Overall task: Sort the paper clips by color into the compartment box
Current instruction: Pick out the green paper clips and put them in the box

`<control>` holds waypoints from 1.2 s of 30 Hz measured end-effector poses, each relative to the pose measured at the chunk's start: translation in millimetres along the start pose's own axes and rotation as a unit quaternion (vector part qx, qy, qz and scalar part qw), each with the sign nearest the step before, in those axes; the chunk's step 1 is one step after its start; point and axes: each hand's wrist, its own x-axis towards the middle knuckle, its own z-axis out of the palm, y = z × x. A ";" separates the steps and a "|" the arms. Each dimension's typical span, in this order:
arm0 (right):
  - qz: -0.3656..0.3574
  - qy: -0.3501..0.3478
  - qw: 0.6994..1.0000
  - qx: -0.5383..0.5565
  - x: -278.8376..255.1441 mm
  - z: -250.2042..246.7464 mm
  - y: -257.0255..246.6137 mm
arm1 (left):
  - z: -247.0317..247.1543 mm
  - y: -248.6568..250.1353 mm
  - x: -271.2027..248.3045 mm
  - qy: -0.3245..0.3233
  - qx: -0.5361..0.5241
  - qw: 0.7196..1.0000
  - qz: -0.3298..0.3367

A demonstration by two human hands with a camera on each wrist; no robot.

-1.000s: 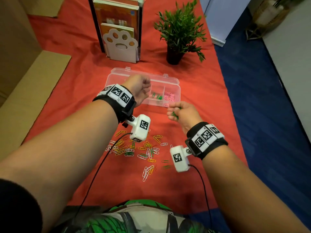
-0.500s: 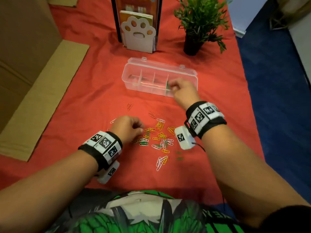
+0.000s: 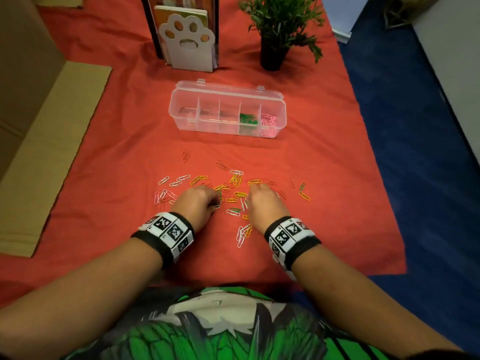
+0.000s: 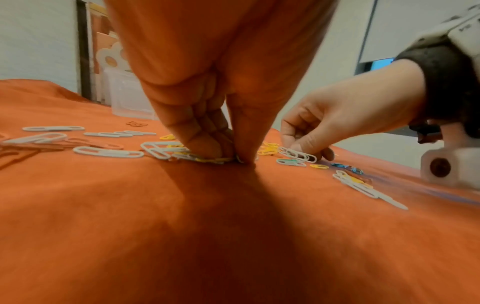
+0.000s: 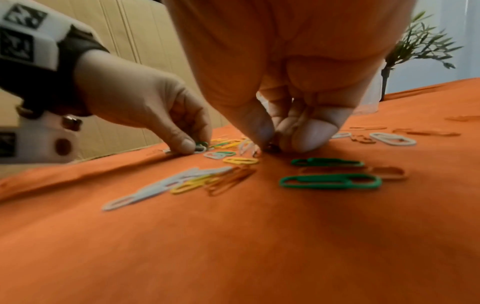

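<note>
The clear compartment box (image 3: 181, 118) lies open beyond the clips; green clips (image 3: 248, 119) fill its fourth cell and pink clips (image 3: 268, 122) the rightmost. Loose paper clips (image 3: 235, 179), white, yellow, orange, green and pink, lie scattered on the red cloth. My left hand (image 3: 217, 202) is down in the pile, thumb and fingers pinching a green clip (image 5: 201, 144). My right hand (image 3: 249, 197) is beside it, fingertips (image 5: 309, 139) bunched on the cloth and pinching a small dark clip (image 5: 272, 148). Two green clips (image 5: 330, 182) lie just in front of it.
A paw-shaped white bookend (image 3: 188, 42) with books and a potted plant (image 3: 275, 35) stand behind the box. Flat cardboard (image 3: 49, 141) lies at the left. The cloth's right edge (image 3: 381, 203) drops to blue floor.
My right hand came back from the box to the pile. The left hand stayed in the pile, shifting slightly right. The head view tilted down and closer.
</note>
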 end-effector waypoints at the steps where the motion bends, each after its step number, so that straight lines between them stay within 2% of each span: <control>1: -0.001 0.002 1.000 -0.009 2.3 -1.6 0.3 | 0.0 -1.0 0.7 0.003 -0.010 1.000 -0.008; 5: 0.024 -0.007 0.999 0.044 15.0 -12.8 8.1 | -8.3 -4.5 3.2 0.042 -0.119 0.989 -0.073; 8: 0.055 0.010 0.994 0.097 19.4 -19.9 20.1 | -14.2 -8.0 6.1 0.032 -0.246 0.960 -0.126; 10: 0.052 0.025 0.992 0.110 17.1 -21.0 24.0 | -16.5 -12.3 7.6 0.035 -0.274 0.949 -0.152; 13: 0.041 0.021 0.993 0.110 11.9 -12.7 22.5 | -20.6 -18.6 9.5 0.053 -0.194 0.962 -0.182; 17: -0.002 0.031 0.996 0.083 12.1 -1.0 15.5 | -25.9 -18.3 9.3 0.054 -0.110 0.975 -0.187; 19: -0.033 0.031 0.998 0.031 11.2 2.0 11.5 | -26.1 -18.1 11.2 0.058 -0.124 0.973 -0.184; 22: -0.054 0.038 0.997 -0.033 10.6 2.0 8.1 | -23.6 -21.2 16.1 0.055 -0.198 0.962 -0.182; 25: -0.034 0.042 0.998 -0.014 14.8 -5.6 11.0 | -23.4 -19.8 18.9 0.043 -0.241 0.953 -0.180; 31: 0.031 0.091 0.989 0.116 21.6 -18.4 30.0 | -24.9 -15.6 19.0 0.126 -0.110 0.974 -0.151; 34: 0.046 0.113 0.987 0.107 18.7 -17.1 34.6 | -23.8 -14.1 20.0 0.151 -0.101 0.974 -0.136; 36: 0.031 0.101 0.991 0.085 17.0 -13.9 31.8 | -24.5 -14.2 20.1 0.149 -0.122 0.970 -0.148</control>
